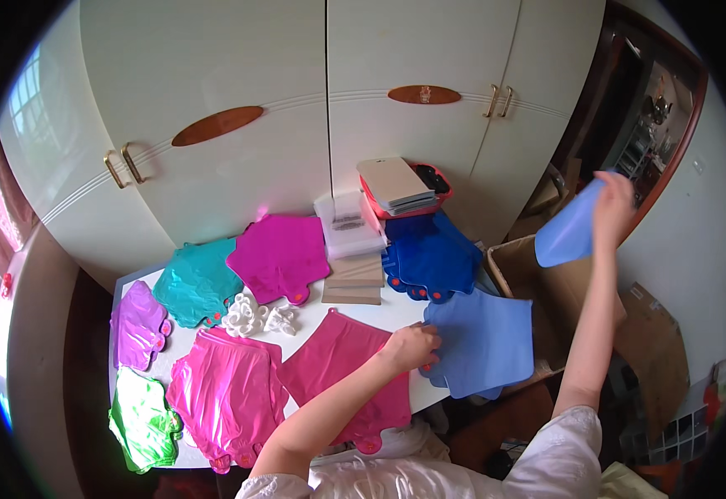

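My right hand (615, 208) is raised at the right, its fingers closed on a light blue flat plastic piece (567, 229) that hangs curved above an open cardboard box. My left hand (413, 347) has its fingers curled together at the left edge of a stack of light blue plastic pieces (484, 343), by a red dot; its fingertips are partly hidden. Under my left forearm lies a deep pink piece (338, 353). Beyond the light blue stack is a dark blue stack (434, 254) with red-dotted lobes along its edge.
Pink (226, 391), magenta (278, 254), teal (197, 279), purple (138, 324) and green (143, 420) piles cover the white table, with white bundles (246, 316) between. A red basket (442, 200) holds cards at the back. The cardboard box (504, 258) stands at the right edge.
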{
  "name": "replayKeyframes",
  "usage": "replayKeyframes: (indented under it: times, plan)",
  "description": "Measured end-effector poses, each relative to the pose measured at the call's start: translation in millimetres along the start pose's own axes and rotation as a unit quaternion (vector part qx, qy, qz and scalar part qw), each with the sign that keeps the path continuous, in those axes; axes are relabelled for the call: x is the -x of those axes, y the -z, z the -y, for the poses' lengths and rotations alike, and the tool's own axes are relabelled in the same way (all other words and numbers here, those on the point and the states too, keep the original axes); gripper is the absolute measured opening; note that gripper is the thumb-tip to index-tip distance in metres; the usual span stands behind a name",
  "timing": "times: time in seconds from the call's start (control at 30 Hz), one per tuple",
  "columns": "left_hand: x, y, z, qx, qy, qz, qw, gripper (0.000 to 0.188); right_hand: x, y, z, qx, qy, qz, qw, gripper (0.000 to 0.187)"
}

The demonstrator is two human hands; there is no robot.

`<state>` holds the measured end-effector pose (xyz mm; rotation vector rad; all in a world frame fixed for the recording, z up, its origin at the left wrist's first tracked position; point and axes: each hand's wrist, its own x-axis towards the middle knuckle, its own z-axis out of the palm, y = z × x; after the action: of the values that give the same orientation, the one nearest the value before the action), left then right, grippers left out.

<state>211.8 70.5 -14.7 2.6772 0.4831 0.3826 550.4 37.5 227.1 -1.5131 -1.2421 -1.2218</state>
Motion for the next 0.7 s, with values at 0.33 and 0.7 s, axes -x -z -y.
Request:
replayKeyframes:
  times: [0.33,0.7]
  plan:
    - [-0.3,4.1,-6.7,-0.010,-0.006,0.026,1.000,0.022,211.5,-99.9,144.4,-0.205,0.223,0.408,0.861,0.011]
    - [-17.0,65.6,91.1,-0.210,0.118,-0.141,0.960,0.012,242.0,-124.8,168.3,-0.196,0.161,0.455,0.854,0.011]
